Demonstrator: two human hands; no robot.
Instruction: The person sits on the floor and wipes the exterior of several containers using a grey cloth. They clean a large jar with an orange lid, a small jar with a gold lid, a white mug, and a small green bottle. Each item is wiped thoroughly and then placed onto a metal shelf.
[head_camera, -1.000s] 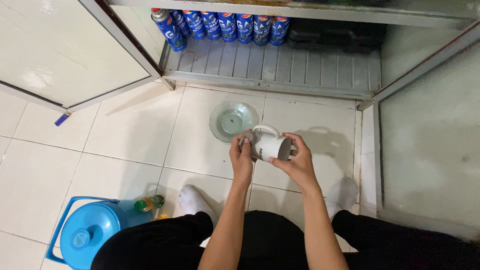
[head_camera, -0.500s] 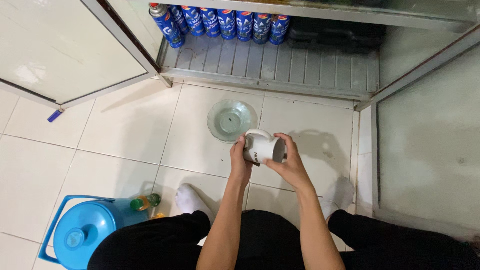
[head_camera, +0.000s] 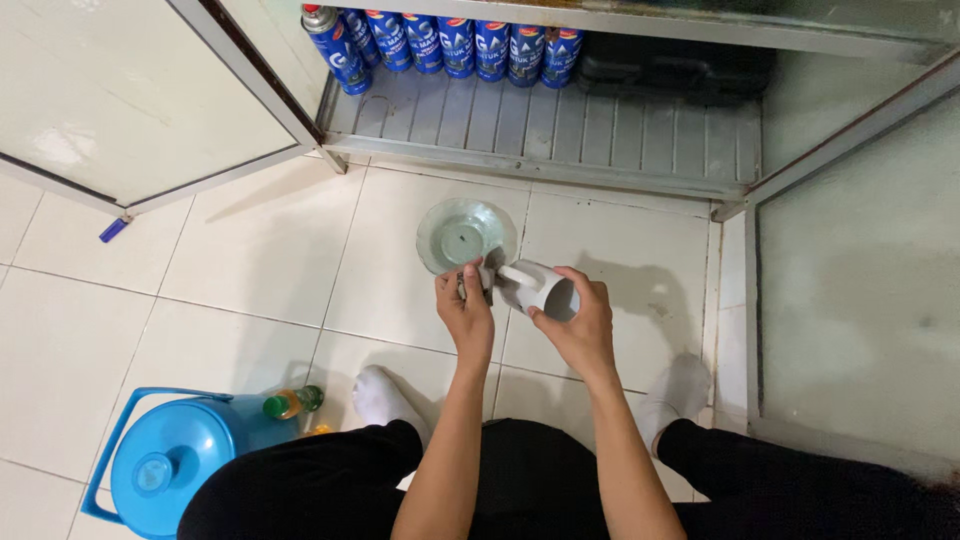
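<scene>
Your right hand (head_camera: 575, 325) is wrapped around a white mug (head_camera: 540, 287), which is tipped on its side so its long axis runs roughly left-to-right across the view, handle pointing toward your left hand (head_camera: 468, 310). So the right grip is clenched on the mug body, held just above the tiled floor (head_camera: 250, 260). The left hand sits right next to the mug's handle end, fingers pinched on something small and dark there; can't really tell what it is or whether it's part of the mug, but that grip looks closed rather than loose. The glass dish (head_camera: 462, 235) lies on the floor just beyond your left hand, up and slightly left of the mug, very near but I can't say it's touching. Left hand is the closer one to the dish. Compared with half a second ago, the mug has swung around: back then it sat more between both hands with its open end showing toward the right, now the handle end faces left and both hands have dropped a bit lower relative to the dish. Everything else looks the same, blue jug (head_camera: 165, 465) by your left knee, spray cans (head_camera: 450, 45) lined up on the cabinet shelf (head_camera: 560, 130).
</scene>
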